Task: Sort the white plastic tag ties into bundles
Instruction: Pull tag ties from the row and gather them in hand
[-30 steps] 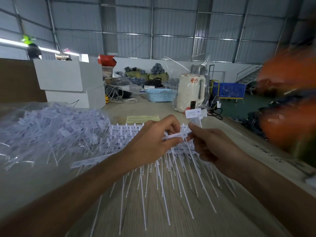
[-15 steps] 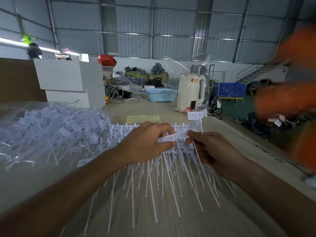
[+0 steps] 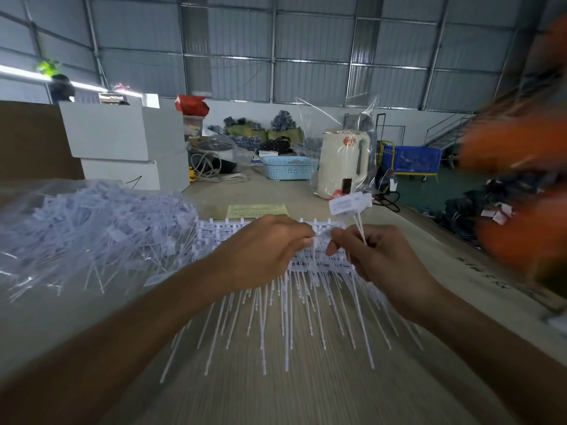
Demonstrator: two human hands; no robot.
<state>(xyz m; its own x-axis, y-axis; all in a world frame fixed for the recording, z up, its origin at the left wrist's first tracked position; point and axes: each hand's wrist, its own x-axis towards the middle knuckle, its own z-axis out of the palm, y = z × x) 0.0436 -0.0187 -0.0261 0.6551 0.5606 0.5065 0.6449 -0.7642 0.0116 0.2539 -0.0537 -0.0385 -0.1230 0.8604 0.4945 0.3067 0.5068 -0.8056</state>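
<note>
Pale wood-grain table (image 3: 306, 391) in a corrugated-metal warehouse. Loose white plastic tag ties (image 3: 294, 308) fan across the table centre, with a bagged heap (image 3: 92, 228) to the left. Left hand (image 3: 260, 253) grip pinches a tie at the row's heads; right hand (image 3: 377, 256) grip is clamped on upright ties with flat white tags (image 3: 349, 204). Behind: stacked white boxes (image 3: 122, 139), light blue basket (image 3: 288, 168), cream kettle (image 3: 342, 162).
</note>
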